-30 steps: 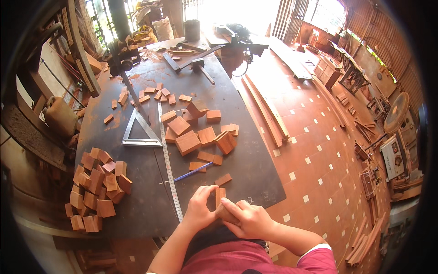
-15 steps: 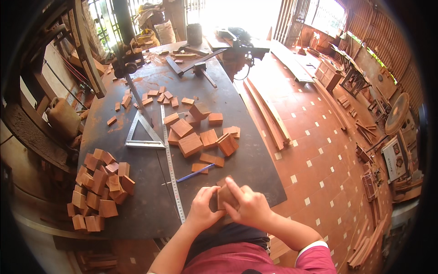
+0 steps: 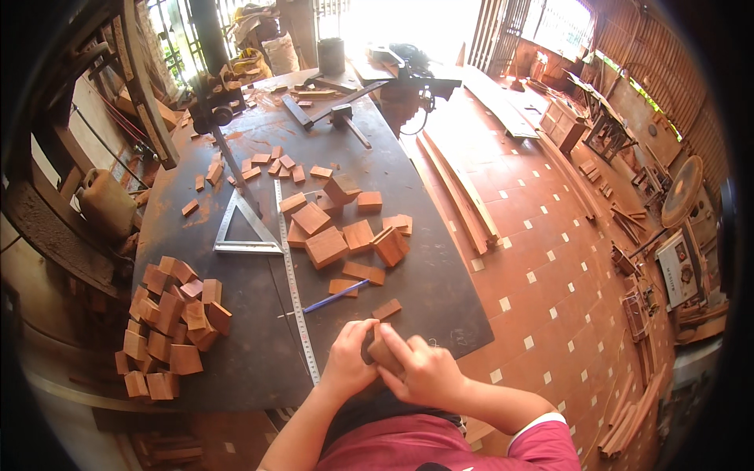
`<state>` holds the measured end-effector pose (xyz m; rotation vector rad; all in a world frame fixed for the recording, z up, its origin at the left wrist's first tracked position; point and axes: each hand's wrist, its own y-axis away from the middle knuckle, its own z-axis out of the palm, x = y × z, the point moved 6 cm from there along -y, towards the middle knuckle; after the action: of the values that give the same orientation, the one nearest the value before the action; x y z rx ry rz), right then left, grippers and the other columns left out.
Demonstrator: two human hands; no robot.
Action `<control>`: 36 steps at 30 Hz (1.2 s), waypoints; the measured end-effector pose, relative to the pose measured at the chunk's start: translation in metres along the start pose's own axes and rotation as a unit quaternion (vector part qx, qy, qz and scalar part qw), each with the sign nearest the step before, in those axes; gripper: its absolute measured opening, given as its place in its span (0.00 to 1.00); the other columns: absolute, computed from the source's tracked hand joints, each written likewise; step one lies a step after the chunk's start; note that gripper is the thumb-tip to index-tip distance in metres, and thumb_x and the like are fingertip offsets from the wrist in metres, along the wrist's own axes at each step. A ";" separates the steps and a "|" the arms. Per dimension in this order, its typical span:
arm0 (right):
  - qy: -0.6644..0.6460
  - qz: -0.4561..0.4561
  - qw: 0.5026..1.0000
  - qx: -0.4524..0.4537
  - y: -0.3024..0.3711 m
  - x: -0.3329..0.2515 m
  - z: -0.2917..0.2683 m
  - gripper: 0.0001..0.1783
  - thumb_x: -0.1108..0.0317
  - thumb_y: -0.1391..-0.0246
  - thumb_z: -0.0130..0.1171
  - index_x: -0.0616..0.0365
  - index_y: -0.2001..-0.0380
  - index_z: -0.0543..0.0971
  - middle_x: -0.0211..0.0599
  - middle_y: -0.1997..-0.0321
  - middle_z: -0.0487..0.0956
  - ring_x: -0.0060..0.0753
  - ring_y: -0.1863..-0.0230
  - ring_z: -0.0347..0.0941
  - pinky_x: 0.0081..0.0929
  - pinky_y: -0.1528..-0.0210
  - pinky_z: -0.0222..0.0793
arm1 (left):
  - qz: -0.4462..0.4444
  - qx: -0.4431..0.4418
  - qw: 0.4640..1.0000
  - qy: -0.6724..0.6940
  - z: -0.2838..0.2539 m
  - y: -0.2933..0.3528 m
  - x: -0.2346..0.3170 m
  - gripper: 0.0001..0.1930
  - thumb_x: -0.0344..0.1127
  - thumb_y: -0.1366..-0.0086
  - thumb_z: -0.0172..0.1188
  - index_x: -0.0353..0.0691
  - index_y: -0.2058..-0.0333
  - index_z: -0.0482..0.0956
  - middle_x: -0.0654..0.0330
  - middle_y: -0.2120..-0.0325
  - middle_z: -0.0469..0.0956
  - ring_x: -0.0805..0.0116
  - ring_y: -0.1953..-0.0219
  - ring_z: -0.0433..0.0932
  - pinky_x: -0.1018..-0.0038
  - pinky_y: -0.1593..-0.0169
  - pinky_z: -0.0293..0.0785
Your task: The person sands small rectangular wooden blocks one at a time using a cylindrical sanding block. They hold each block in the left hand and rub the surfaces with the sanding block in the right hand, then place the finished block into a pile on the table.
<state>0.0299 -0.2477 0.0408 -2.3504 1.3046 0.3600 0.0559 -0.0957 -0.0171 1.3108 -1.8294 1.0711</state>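
Close to my body, at the table's near edge, both hands hold one wooden block. My left hand pinches its left side, fingers closed. My right hand grips it from the right, its index finger lying along the top; the palms hide part of the block. Just beyond my fingertips a small flat wooden piece rests on the dark table. Farther on lie a blue pen, two flat wooden pieces and a loose group of wooden blocks.
A steel ruler runs lengthwise beside a metal set square. On the left sits a heap of blocks. A saw blade rises from the table farther back, near small offcuts. Long boards lie on the tiled floor at right.
The block in my hands has been turned and tilted. The small flat piece beyond my fingers, mostly covered before, now shows fully on the table.
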 end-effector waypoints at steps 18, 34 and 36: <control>-0.067 0.049 0.993 0.083 -0.002 0.030 0.005 0.46 0.60 0.45 0.76 0.67 0.27 0.68 0.54 0.67 0.79 0.56 0.73 0.80 0.43 0.71 0.79 | -0.004 -0.023 1.000 -0.015 0.000 -0.001 0.002 0.34 0.32 0.51 0.77 0.35 0.43 0.78 0.45 0.49 0.80 0.41 0.45 0.80 0.55 0.43 0.79; -0.134 0.035 0.983 0.123 0.019 0.018 0.011 0.47 0.63 0.46 0.76 0.72 0.28 0.67 0.57 0.61 0.82 0.60 0.64 0.84 0.45 0.62 0.83 | -0.005 -0.003 1.000 -0.006 -0.003 0.001 0.001 0.35 0.33 0.52 0.79 0.35 0.44 0.79 0.45 0.50 0.81 0.42 0.45 0.81 0.56 0.40 0.79; -0.139 0.022 0.982 0.125 0.023 0.020 0.011 0.47 0.64 0.46 0.77 0.71 0.28 0.67 0.58 0.61 0.82 0.60 0.63 0.84 0.44 0.61 0.83 | -0.009 -0.009 1.000 0.006 0.001 0.001 0.000 0.35 0.33 0.52 0.80 0.35 0.43 0.78 0.45 0.49 0.81 0.42 0.44 0.81 0.56 0.40 0.79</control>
<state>0.0209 -0.2684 0.0174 -1.9850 1.1943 0.4876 0.0545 -0.0962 -0.0173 1.3050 -1.8110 1.0494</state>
